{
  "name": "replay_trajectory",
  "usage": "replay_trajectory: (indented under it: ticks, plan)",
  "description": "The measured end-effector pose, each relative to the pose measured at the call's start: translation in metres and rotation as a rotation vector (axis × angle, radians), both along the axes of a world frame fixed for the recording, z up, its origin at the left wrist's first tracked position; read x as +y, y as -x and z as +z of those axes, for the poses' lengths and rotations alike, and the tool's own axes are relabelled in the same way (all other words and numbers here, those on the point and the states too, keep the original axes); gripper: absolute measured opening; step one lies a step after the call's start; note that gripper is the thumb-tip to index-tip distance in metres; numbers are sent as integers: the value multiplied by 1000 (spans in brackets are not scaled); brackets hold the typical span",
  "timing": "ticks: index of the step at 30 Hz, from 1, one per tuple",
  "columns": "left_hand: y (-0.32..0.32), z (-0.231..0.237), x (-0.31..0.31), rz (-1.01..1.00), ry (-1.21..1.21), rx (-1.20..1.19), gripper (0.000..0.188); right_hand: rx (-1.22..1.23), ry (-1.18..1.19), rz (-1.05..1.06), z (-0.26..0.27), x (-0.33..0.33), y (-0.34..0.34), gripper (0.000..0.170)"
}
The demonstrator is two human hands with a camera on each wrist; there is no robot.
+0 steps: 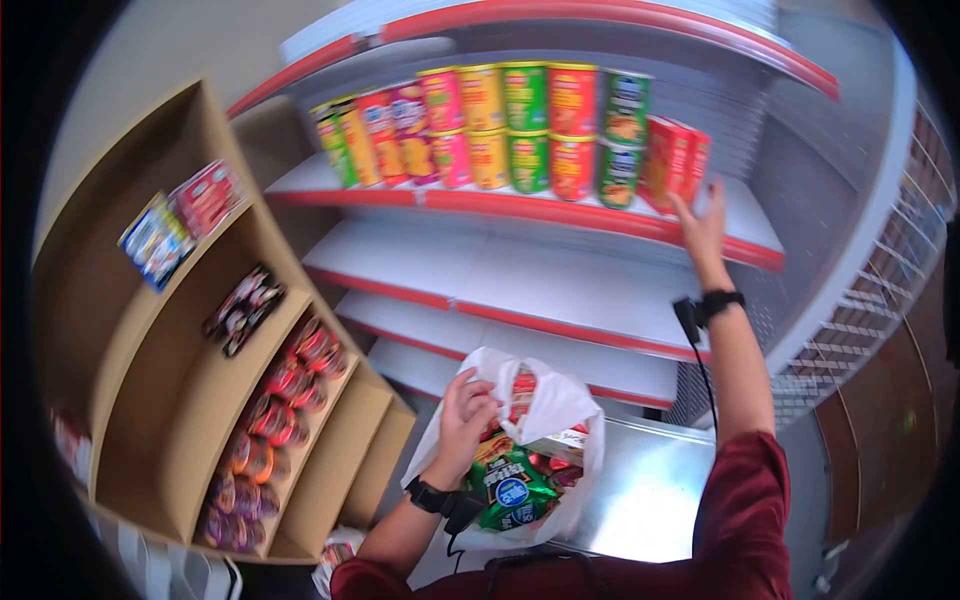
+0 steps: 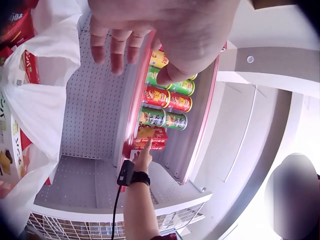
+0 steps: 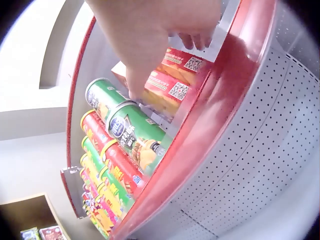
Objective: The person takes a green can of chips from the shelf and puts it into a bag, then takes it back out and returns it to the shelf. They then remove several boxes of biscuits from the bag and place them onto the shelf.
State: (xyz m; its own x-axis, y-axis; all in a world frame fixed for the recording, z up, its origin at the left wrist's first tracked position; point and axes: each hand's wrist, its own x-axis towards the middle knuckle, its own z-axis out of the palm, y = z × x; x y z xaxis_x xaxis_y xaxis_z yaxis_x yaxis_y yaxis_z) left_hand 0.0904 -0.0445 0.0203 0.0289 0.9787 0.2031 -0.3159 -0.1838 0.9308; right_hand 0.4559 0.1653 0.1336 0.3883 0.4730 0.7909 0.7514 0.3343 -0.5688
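Observation:
At the right end of the stocked shelf, my right hand [image 1: 706, 235] reaches to two red-and-yellow boxes [image 1: 668, 160] standing side by side. In the right wrist view, its thumb lies between a green can [image 3: 137, 135] and the boxes [image 3: 165, 92], with the fingers spread toward their far side. My left hand [image 1: 466, 415] hovers at the rim of a white plastic bag [image 1: 565, 400], fingers loosely bent and nothing in them. Inside the bag lie a green snack packet [image 1: 510, 485] and several red and white boxes, partly covered by its folds.
Stacked colourful cans [image 1: 490, 130] line the shelf [image 1: 480, 203] left of the boxes. A cardboard rack [image 1: 340, 480] with jars and packets stands at left. A white wire rack [image 1: 850, 290] stands at right; the bag rests by a shiny metal surface [image 1: 645, 490].

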Motion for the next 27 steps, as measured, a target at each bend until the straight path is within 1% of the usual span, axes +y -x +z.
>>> replay_trajectory:
  ticks: [1,3,4,5,6,8,9,10,11,13,14,16,17,18,19,20,21,22,24,25,26,27]
  plan:
    - [5,-2,-3,-9,-5,-6,51,13,-49,24,-1,-19,9,75]
    - [16,0,-10,-15,-4,1,43,30,-58,108,-16,-48,20,50]
    - [22,3,-15,-18,6,15,39,57,-16,172,-22,-67,28,40]
    - [28,10,-21,14,-38,-2,25,83,-48,236,-37,-80,30,30]
    - [40,11,-26,62,-41,-11,25,170,2,295,-49,-98,36,28]
    - [64,12,-36,102,-67,152,14,246,110,382,-74,-129,46,26]
    - [73,21,-45,182,-45,183,15,193,176,339,-88,-143,49,22]
    - [83,25,-53,245,-91,189,16,142,240,291,-99,-154,53,20]
    - [95,25,-59,297,-114,172,18,139,250,315,-104,-168,58,20]
    - [119,28,-74,364,-129,161,21,183,546,221,-108,-195,66,18]
    - [131,31,-85,397,-72,153,24,179,558,236,-117,-204,65,18]
    - [153,31,-103,448,-8,150,27,258,439,323,-127,-214,68,14]
    - [164,26,-110,492,-76,106,26,399,225,415,-135,-217,80,17]
    - [172,29,-118,533,-147,62,25,399,234,427,-136,-223,86,17]
    - [175,33,-128,591,-136,10,17,321,205,417,-136,-228,87,20]
    - [180,38,-137,596,-133,11,17,243,172,403,-137,-233,86,23]
    - [186,42,-145,629,-152,-16,15,265,280,390,-140,-237,82,23]
    - [190,44,-151,656,-172,-43,16,268,279,387,-143,-236,70,23]
    - [204,46,-164,667,-168,-38,14,195,705,320,-150,-240,45,27]
    - [211,45,-171,678,-160,-35,13,188,527,374,-143,-252,58,18]
    - [218,42,-175,652,-161,-33,13,200,523,350,-121,-273,90,18]
    - [226,36,-181,690,-161,42,12,273,305,370,-91,-298,133,14]
